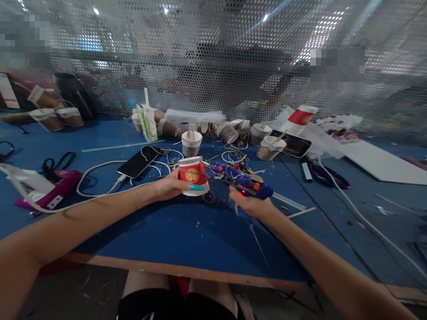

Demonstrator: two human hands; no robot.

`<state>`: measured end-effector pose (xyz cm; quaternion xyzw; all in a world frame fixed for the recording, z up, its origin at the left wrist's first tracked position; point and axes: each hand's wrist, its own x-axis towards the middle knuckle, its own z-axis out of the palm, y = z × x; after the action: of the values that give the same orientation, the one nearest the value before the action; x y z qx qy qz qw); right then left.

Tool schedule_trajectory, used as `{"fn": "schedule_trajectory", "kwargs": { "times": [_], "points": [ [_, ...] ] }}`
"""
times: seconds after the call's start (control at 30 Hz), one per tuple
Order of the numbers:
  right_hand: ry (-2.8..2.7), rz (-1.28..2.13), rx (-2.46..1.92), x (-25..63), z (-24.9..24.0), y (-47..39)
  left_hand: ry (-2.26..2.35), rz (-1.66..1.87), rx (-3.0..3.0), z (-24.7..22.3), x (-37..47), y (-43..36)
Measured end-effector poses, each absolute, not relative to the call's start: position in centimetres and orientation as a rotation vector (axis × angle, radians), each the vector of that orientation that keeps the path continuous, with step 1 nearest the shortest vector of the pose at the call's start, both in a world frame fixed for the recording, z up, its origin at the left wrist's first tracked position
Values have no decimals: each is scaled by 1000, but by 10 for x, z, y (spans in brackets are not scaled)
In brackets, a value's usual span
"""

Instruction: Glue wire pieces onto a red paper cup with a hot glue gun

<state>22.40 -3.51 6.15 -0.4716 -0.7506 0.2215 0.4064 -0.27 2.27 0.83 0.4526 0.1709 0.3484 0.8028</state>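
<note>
My left hand (171,184) is wrapped round a red and white paper cup (192,172) with a gold emblem, its thumb across the front. In my right hand (248,202) is a blue hot glue gun (245,181) with a small red light glowing near the grip. The gun's nozzle points left, close to the cup's right side near the rim; I cannot tell whether it touches. A clear glue stick (289,201) sticks out behind the gun. Just beyond the held cup stands a white cup (191,143) with sticks in it.
A black phone (140,161) lies left with a white cable. Further left is a purple power strip (50,191). Several brown wrapped cups line the back, beside a carton (147,122). At right are another phone (293,144), a white board (383,162) and a trailing cord. A perforated metal screen (200,58) rises behind.
</note>
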Motion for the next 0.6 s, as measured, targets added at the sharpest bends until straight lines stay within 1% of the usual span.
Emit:
{"fn": "schedule_trajectory", "kwargs": {
  "times": [0.23,0.6],
  "points": [
    [-1881,565,-1211,224,62,-36,394,759,995,8,-2,23],
    [-1876,558,-1237,230,55,-34,311,756,1024,7,-2,23]
  ]
}}
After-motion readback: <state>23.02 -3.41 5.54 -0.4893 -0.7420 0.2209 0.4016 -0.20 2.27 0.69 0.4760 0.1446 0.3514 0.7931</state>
